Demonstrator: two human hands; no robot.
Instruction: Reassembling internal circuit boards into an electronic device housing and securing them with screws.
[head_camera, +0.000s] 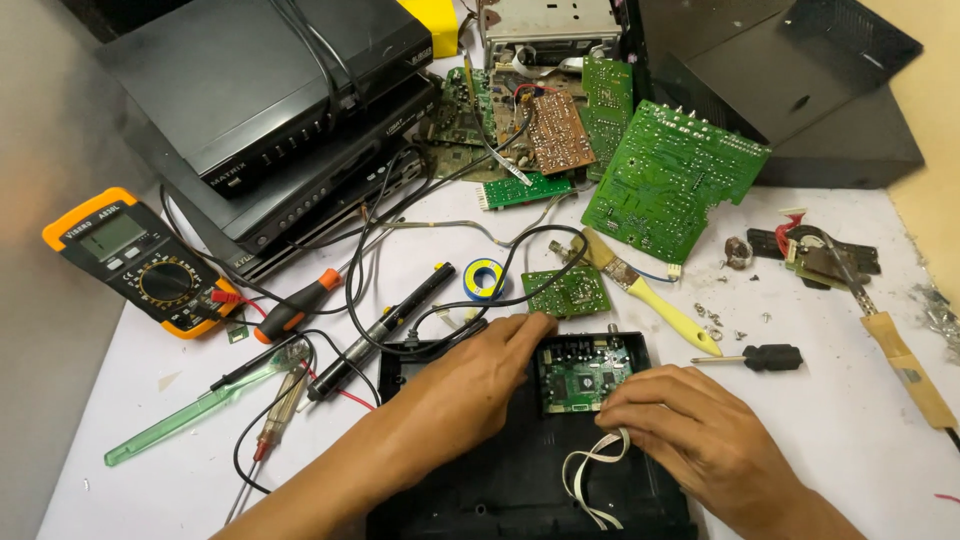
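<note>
— Hands first? Left hand (478, 375) flat, fingers loosely spread, gripping nothing, resting on the black case's (520, 480) back edge. Right hand (690, 425) curled, pinching a white ribbon cable (590, 470).

— And between them? Small green circuit board (582, 372), seated in the case's far corner.

— Beyond? Yellow-handled brush (650, 295), blue tape roll (486, 278), orange multimeter (135, 260) on the white tabletop (850, 400); stacked black boxes (270, 110) farthest back.

A multimeter (140, 262) with an orange case lay at the left of the white table; its small rectangular grey-green screen (110, 236) sat near the top end, above a round black dial. White labels marked the fronts of the stacked black boxes (270, 90) behind it.
</note>
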